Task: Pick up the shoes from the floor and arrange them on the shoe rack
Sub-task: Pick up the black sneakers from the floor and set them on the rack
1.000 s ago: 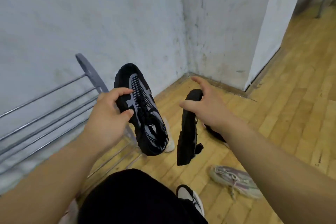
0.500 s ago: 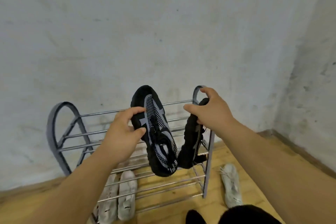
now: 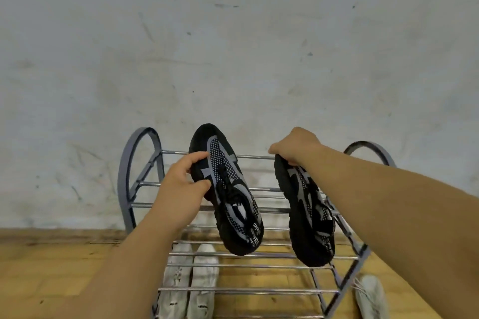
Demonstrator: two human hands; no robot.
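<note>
A grey metal shoe rack (image 3: 134,163) with chrome bars stands against the white wall. My left hand (image 3: 181,184) grips the toe end of one black and grey sneaker (image 3: 233,202), held heel-down over the rack's upper bars. My right hand (image 3: 295,147) grips the toe of the matching black sneaker (image 3: 308,217), which hangs heel-down over the right half of the rack. A pair of white shoes (image 3: 191,277) lies on a lower tier at the left.
One white sneaker (image 3: 370,295) lies on the wooden floor (image 3: 51,267) just right of the rack. The wall rises directly behind the rack. Open floor stretches to the rack's left.
My view has swung from the room corner to face the rack head-on. Both hands have carried the black sneakers over the rack, and the two shoes are now farther apart.
</note>
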